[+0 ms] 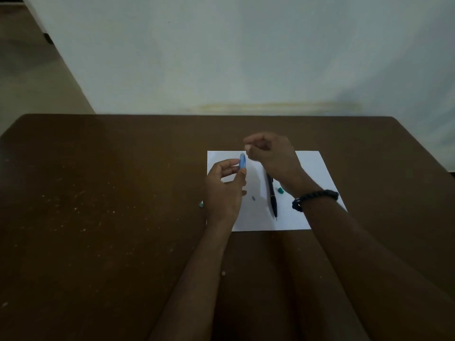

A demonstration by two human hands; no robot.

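Observation:
My left hand pinches a small blue translucent case upright between thumb and fingers, above a white sheet of paper. My right hand hovers just right of the case with its fingers curled and fingertips pinched together; whether they hold anything is too small and blurred to tell. A black mechanical pencil lies on the paper, partly under my right wrist. A small dark piece lies on the paper between my hands.
A small teal cap lies on the paper by my right wrist, and another teal bit peeks out left of my left hand. The brown table ends at a pale wall behind.

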